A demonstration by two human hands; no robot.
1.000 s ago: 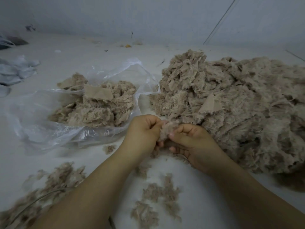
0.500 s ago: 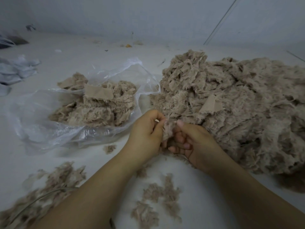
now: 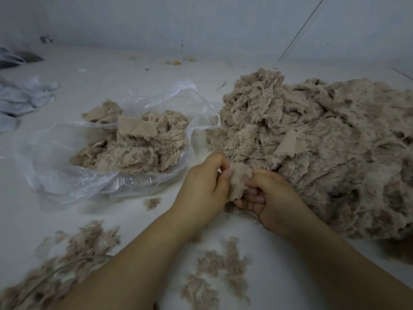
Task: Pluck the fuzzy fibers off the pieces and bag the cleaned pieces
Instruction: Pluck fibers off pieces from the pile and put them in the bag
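Observation:
A small beige fuzzy piece (image 3: pixel 239 180) is held between both hands at the centre. My left hand (image 3: pixel 204 189) pinches its left edge with thumb and fingers curled. My right hand (image 3: pixel 271 198) grips it from below and the right, fingers curled under it. Right of the hands lies a big pile of beige fuzzy pieces (image 3: pixel 324 144). Left of them a clear plastic bag (image 3: pixel 67 175) lies open on the surface with several beige pieces (image 3: pixel 138 146) inside.
Plucked fibre tufts lie on the white surface near me, one heap at the lower left (image 3: pixel 73 258) and one between my forearms (image 3: pixel 221 271). A thin cord runs through the left heap. Pale cloth (image 3: pixel 20 99) sits at the far left. A wall rises behind.
The hands have shifted slightly on the piece; more of it now shows between them, standing above my right fingers. The bag and the pile have not moved.

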